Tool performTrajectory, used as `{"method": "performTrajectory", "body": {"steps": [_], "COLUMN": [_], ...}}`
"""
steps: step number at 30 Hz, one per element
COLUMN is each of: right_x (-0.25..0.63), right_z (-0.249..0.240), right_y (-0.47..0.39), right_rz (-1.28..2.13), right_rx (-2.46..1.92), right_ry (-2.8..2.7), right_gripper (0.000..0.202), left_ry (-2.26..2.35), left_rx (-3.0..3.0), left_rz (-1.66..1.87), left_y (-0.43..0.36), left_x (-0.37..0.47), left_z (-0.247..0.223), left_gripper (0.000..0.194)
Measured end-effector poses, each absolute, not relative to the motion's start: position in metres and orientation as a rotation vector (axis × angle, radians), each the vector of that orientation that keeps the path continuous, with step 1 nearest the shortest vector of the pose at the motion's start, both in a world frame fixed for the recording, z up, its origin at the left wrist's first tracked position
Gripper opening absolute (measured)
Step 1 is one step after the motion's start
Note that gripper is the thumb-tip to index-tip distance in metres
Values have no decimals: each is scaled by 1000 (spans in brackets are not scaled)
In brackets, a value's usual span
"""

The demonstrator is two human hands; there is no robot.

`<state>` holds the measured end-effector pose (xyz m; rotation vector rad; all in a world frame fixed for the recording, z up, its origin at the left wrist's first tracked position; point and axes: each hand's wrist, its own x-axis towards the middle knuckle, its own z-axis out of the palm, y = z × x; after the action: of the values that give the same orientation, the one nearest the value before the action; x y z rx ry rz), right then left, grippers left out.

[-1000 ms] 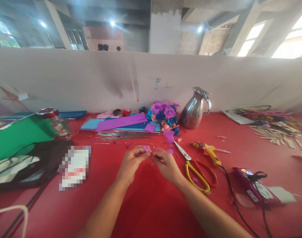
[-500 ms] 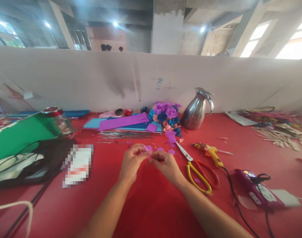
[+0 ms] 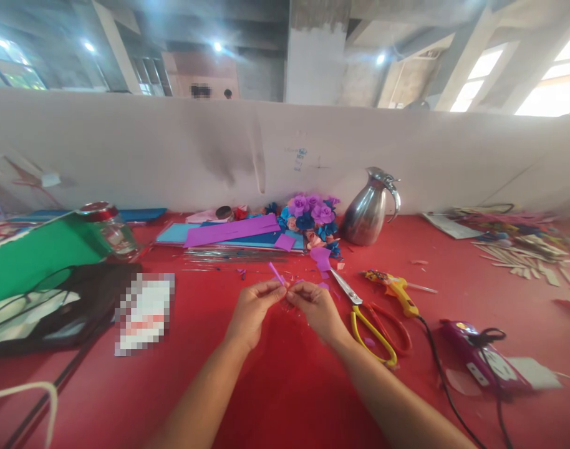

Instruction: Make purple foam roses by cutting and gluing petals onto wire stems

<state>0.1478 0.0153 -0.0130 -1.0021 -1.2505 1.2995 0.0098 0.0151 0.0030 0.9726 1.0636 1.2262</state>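
Observation:
Between my two hands, at the middle of the red table [image 3: 275,399], is a small purple paper piece [image 3: 276,274] that looks narrow and sticks up to the left. My left hand [image 3: 259,308] pinches its lower end. My right hand [image 3: 315,305] touches the same spot with thumb and forefinger pressed together; what lies between them is too small to make out. Purple scraps [image 3: 323,285] lie just beyond the fingers. Scissors with yellow and red handles [image 3: 355,298] rest to the right of my right hand.
Behind my hands are purple strips [image 3: 233,231], thin wires [image 3: 219,257] and paper flowers [image 3: 313,212]. A metal jug [image 3: 367,209], glue gun [image 3: 400,293] and purple power strip [image 3: 484,355] stand or lie rightward. On the left are a jar [image 3: 108,227] and dark bag [image 3: 79,305].
The purple paper between my fingers was a crumpled, petal-like shape and now shows as a narrow upright piece. My hands stay close together, and the view has shifted slightly.

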Motion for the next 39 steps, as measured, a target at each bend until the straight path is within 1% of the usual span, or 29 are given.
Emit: {"method": "performTrajectory", "body": {"steps": [8,11,14,18,23,31,35,39], "right_x": [144,150,160,166,162,160,160,161], "right_z": [-14,-13,-8,-1,2,-7,-13,-11], "right_y": [13,16,20,21,20,20,21,20], "right_rz": [1354,1253,1143,1179,1201,1109,1056,1037], "right_rx": [-978,-1062,-1126,-1047,-1037,-1166,-1193,-1217], "right_ry": [-1282,-1312,-1203,-1052,-967,-1370,-1387,-1288], "right_gripper": [24,26,27,32,42,32,26,23], "left_ry": [1050,1119,1267,1432,1460,1480,1461,1364], "left_rx": [980,1052,1199,1422,1565,1475,1390,1193], "left_rz": [1265,1322,1376,1422,1438,1414,1354,1299], "left_y": [15,16,17,17,17,17,17,17], "left_x": [12,11,8,5,6,8,9,11], "left_z": [-1,0,1,0,-1,3,2,0], "left_gripper": [10,9,11,11,7,8,12,20]}}
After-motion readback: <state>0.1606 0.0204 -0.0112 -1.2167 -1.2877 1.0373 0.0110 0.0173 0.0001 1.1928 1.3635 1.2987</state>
